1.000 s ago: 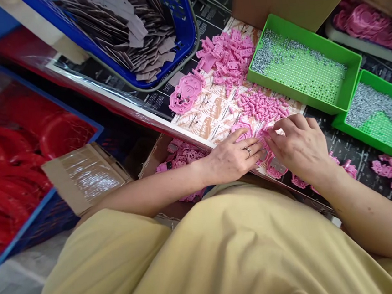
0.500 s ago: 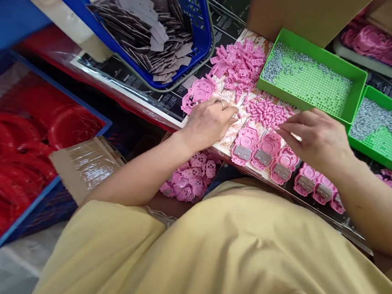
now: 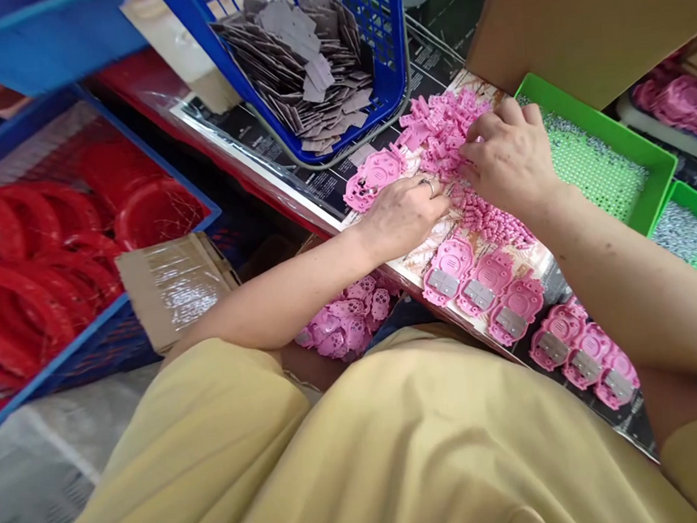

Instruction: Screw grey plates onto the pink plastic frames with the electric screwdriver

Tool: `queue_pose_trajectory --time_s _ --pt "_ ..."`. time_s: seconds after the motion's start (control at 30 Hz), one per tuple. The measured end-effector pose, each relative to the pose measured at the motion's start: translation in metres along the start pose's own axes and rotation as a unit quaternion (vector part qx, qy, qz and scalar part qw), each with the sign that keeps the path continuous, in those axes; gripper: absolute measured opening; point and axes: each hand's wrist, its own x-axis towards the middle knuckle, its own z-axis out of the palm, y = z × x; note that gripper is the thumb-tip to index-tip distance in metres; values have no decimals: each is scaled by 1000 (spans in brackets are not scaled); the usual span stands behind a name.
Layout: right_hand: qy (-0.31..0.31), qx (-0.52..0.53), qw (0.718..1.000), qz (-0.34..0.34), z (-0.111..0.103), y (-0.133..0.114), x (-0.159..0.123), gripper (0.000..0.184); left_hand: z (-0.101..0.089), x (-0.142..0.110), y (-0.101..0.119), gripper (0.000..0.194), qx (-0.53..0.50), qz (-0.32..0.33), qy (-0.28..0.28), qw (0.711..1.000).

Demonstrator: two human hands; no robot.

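Observation:
My right hand (image 3: 511, 154) reaches into a heap of small pink plastic parts (image 3: 438, 127), its fingers bent down among them; whether they pinch a part is hidden. Beside the heap, my left hand (image 3: 405, 214) rests low over the table, fingers curled together near some small pink beads (image 3: 494, 218). What lies under those fingertips cannot be made out. Just beyond the left hand lies a pink casing (image 3: 380, 169). Along the table's front edge sit several pink casings with grey metal plates (image 3: 476, 292), in a row.
A blue basket (image 3: 396, 70) of grey plates stands at the back. Green trays (image 3: 662, 185) with small metal pieces are on the right, a cardboard box (image 3: 577, 22) behind. Red rings lie in a blue crate (image 3: 203, 213) at left. More pink parts (image 3: 347, 318) sit below the table edge.
My right hand has moved from above the row of casings, away from me and leftward, to the pink parts heap. My left hand stays near the same spot; the view has shifted slightly.

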Motion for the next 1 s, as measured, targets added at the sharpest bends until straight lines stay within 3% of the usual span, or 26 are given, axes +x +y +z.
queue_pose_trajectory --time_s 0.07,0.17,0.23,0.33,0.43,0.53,0.73,0.8,0.87,0.93,1.0 --pt "7 5 1000 -6 0 2 1 51 -4 -7 -2 24 -24 -17 -15 999" --pt "35 35 998 31 -6 3 -7 39 -6 -12 -6 24 -57 -50 -35 997" --pt "69 122 988 64 -11 3 -20 31 -6 -12 -8 26 -91 -70 -23 993" --pt "68 319 937 126 -14 4 -47 30 -8 -8 -6 27 -190 -106 29 976" --pt "36 442 881 163 -11 4 -73 43 -12 0 4 28 -335 -151 59 928" --pt "21 502 847 176 -10 0 -91 50 -13 8 16 21 -485 -182 57 853" --pt "61 414 899 127 -17 -21 -107 30 -16 11 32 10 -696 -270 13 665" --pt "86 375 919 82 -17 -28 -110 24 -18 9 35 10 -728 -283 6 624" --pt "119 289 950 30 -16 -33 -113 22 -19 5 36 9 -728 -285 8 623" --pt "172 171 970 -12 -15 -35 -117 24 -19 0 35 14 -704 -273 1 656" --pt "215 87 971 -50 -14 -36 -122 21 -19 -6 34 31 -675 -254 -23 692"
